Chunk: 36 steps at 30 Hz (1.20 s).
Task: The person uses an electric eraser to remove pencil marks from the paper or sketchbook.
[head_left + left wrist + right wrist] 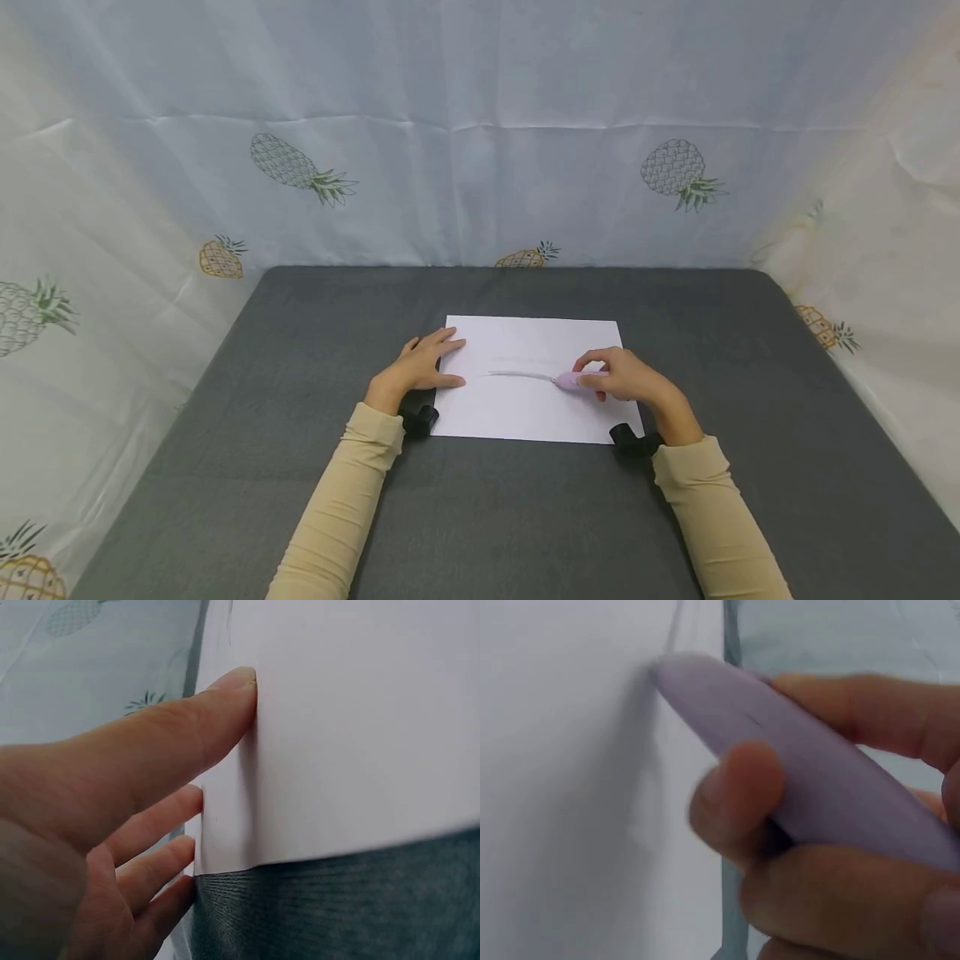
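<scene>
One lilac tapered tool (567, 381) sits pinched in your right hand (624, 377), tip at the grey line (519, 373)'s right end on one white paper sheet (517, 414), which could skew if your left hand (418, 365), fingers extended at the sheet's left edge, presses too lightly.

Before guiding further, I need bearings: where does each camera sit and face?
Head: head-worn, facing forward and down at the paper; left hand, right hand and sleeves show.
Left wrist: worn there, facing the paper's edge; left hand shows.
Right wrist: worn there, facing the purple tool; right hand shows.
Head and right wrist share the purple tool.
</scene>
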Available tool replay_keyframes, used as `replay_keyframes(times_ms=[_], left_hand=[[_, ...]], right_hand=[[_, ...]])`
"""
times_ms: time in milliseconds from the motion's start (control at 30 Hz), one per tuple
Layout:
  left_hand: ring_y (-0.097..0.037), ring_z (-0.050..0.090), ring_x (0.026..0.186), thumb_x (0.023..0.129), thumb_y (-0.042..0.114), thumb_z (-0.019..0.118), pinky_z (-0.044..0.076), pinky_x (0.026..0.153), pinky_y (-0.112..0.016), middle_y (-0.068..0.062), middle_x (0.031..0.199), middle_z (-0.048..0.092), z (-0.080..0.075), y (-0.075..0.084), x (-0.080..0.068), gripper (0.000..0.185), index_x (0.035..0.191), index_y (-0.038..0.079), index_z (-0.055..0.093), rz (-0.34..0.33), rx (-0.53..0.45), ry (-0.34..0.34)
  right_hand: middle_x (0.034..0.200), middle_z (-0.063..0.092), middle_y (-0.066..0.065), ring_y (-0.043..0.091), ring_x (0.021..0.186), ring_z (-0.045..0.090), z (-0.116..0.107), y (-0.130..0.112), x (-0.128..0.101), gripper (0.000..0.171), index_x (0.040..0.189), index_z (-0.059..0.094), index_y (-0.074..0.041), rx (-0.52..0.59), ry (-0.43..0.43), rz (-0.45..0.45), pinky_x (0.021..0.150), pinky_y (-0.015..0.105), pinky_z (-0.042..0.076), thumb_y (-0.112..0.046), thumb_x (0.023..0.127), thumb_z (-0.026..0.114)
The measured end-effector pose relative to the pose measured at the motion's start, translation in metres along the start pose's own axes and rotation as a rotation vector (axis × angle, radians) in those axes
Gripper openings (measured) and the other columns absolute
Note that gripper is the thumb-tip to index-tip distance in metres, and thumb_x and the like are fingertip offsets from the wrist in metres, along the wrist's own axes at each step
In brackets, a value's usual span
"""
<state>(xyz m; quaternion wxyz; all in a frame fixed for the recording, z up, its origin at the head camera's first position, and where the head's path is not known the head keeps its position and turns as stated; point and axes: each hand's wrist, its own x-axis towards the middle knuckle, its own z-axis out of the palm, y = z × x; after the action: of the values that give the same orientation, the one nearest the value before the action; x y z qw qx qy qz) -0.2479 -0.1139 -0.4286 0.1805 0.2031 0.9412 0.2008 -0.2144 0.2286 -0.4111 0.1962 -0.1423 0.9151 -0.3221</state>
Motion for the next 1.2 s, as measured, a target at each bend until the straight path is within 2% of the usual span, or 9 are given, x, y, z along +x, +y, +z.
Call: replay_keyframes(times_ms=[200, 367, 1067, 1200], left_hand=[[-0.034, 0.018, 0.152, 0.089, 0.038, 0.067, 0.009, 0.122, -0.060, -0.013, 0.163, 0.019, -0.0003, 0.0007, -0.0001, 0.073, 0.150, 0.013, 0.035, 0.004, 0.000, -0.005], [-0.033, 0.018, 0.152, 0.089, 0.038, 0.066, 0.009, 0.122, -0.060, -0.013, 0.163, 0.019, -0.0005, 0.0009, 0.0008, 0.073, 0.150, 0.013, 0.035, 0.006, 0.009, -0.009], [-0.032, 0.018, 0.152, 0.089, 0.037, 0.067, 0.008, 0.122, -0.059, -0.012, 0.163, 0.019, 0.0020, 0.0001, -0.0001, 0.073, 0.150, 0.013, 0.035, -0.010, -0.007, -0.007], [-0.033, 0.018, 0.152, 0.089, 0.037, 0.067, 0.008, 0.122, -0.059, -0.013, 0.163, 0.019, 0.0019, 0.0001, -0.0001, 0.073, 0.150, 0.013, 0.035, -0.009, -0.003, -0.005]], right_hand=[[0.058, 0.061, 0.007, 0.011, 0.050, 0.038, 0.0005, 0.0009, 0.0006, 0.027, 0.112, 0.064, -0.004, -0.010, 0.036, -0.006, 0.052, 0.025, 0.032, -0.020, 0.092, 0.057], [0.057, 0.060, 0.006, 0.012, 0.050, 0.037, 0.0007, 0.0009, -0.0010, 0.027, 0.112, 0.065, -0.004, -0.002, 0.015, 0.006, 0.050, 0.025, 0.032, -0.019, 0.091, 0.058], [0.058, 0.061, 0.006, 0.012, 0.051, 0.039, 0.0032, -0.0026, 0.0003, 0.026, 0.112, 0.063, -0.003, -0.028, 0.032, -0.021, 0.053, 0.026, 0.032, -0.020, 0.092, 0.057], [0.057, 0.060, 0.004, 0.012, 0.050, 0.037, 0.0023, -0.0020, -0.0002, 0.026, 0.111, 0.064, -0.004, -0.027, 0.010, -0.017, 0.051, 0.025, 0.031, -0.019, 0.092, 0.057]])
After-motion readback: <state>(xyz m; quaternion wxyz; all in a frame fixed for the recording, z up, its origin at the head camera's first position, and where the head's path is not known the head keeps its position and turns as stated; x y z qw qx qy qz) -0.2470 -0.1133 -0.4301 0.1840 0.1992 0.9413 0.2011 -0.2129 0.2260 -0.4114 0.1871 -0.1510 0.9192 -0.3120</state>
